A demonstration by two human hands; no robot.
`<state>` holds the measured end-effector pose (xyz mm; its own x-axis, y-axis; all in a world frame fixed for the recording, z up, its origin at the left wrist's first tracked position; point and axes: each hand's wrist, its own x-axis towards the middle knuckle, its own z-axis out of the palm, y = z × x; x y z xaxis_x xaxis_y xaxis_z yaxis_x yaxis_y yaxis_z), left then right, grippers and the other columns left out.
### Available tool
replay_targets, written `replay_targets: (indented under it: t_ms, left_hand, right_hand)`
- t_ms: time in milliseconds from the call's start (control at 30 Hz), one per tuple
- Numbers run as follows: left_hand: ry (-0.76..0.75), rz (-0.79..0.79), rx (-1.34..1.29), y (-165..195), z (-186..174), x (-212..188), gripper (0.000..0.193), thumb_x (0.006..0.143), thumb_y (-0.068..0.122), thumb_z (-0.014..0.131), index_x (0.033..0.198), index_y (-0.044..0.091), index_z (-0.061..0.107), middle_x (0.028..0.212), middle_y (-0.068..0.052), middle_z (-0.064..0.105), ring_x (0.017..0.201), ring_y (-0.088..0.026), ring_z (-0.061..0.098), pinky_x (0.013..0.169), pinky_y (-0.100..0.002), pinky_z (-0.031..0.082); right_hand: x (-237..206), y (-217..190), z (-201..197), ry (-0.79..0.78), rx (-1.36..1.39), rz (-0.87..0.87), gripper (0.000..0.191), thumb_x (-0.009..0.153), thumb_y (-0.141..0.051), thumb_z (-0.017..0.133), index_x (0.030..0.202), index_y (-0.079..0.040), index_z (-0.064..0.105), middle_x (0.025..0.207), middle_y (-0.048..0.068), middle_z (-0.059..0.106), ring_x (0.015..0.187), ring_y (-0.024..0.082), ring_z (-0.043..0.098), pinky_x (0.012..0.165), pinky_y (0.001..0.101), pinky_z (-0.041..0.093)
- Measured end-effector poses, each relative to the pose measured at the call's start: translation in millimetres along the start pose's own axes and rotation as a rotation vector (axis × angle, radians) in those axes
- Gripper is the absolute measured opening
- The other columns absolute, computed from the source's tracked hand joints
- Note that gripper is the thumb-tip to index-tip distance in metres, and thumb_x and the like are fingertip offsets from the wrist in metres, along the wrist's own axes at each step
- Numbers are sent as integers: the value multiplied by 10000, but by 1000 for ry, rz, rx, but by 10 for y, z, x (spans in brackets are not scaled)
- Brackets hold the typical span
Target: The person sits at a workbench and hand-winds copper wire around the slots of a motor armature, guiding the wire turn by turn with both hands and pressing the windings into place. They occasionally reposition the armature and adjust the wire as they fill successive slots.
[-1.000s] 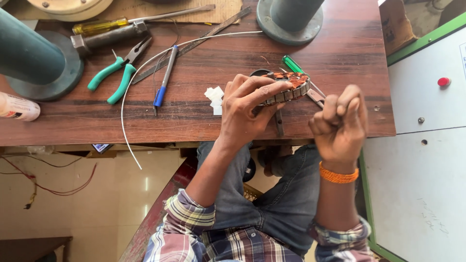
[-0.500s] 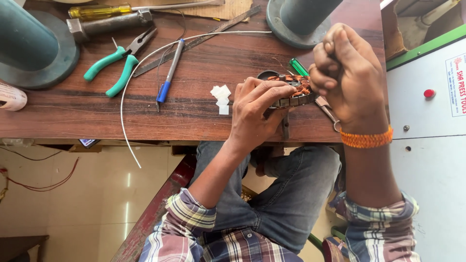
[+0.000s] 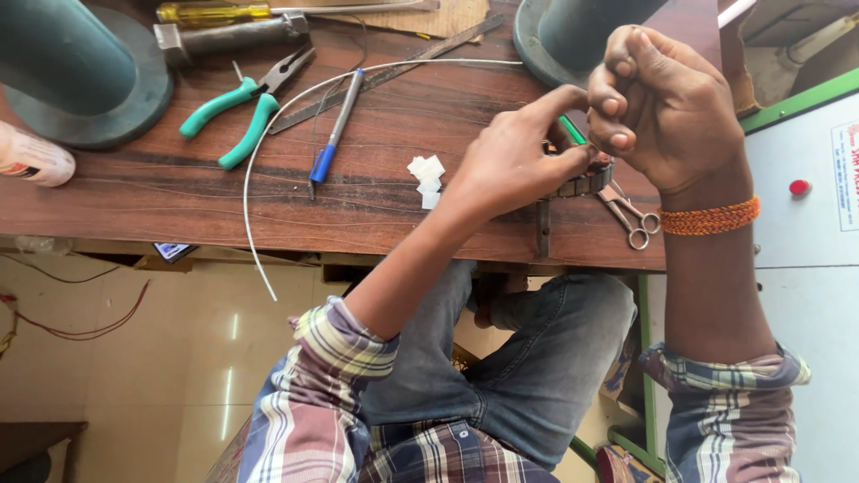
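Ridged metal ring [image 3: 586, 183] under hands [image 3: 573, 148]

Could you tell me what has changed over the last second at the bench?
The right hand, fisted, rose from the table edge up over the round wound part, beside the left hand. The left hand's grip on that part stayed; the green pliers, pen and scissors lie unmoved.

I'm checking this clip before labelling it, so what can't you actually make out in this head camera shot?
- Round part at the table edge: mostly covered by the left hand.
- Right hand: closed into a fist; whatever it pinches is hidden.
- Scissors: blades hidden under the hands.
- Green cylinders: tops cut off by the upper edge.
- White bottle: cut off by the left edge.
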<state>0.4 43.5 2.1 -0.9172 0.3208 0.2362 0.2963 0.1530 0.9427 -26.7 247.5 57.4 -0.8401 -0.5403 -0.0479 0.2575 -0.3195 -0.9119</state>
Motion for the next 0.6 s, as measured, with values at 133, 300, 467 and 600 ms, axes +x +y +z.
replay_targets:
  t_ms: [133, 300, 467, 600]
  left_hand:
    - [-202, 9, -339, -157, -51, 76, 274, 916, 207, 733, 1148, 64, 715, 870, -31, 740, 782, -116, 685, 707, -310, 567]
    - [-316, 244, -295, -352, -295, 57, 152, 931, 136, 808, 1066, 67, 815, 881, -24, 699, 840, -117, 615, 756, -310, 518]
    - [-299, 355, -136, -304, -374, 59, 184, 905, 126, 812, 1079, 67, 802, 921, -13, 720, 864, -113, 676, 805, -301, 560]
    - [-342, 330, -277, -286, -364, 65, 164, 935, 96, 793, 1095, 63, 792, 984, -25, 721, 923, -126, 695, 840, -302, 587]
  right_hand:
    - [-163, 17, 118, 29, -98, -55, 380, 1278, -257, 418, 976, -29, 459, 890, 193, 619, 659, 224, 578, 642, 280, 490]
    - [-650, 274, 453, 99, -214, -224, 420, 1255, -321, 465, 947, -36, 451, 839, 239, 634, 633, 218, 585, 616, 277, 498]
    - [-772, 684, 692, 202, -5, -296, 368, 1211, -335, 479, 978, -50, 462, 820, 192, 639, 636, 194, 572, 622, 300, 480]
    - [-726, 916, 742, 215, 332, -299, 341, 1201, -315, 454, 972, -62, 472, 801, 135, 643, 660, 169, 552, 683, 320, 451]
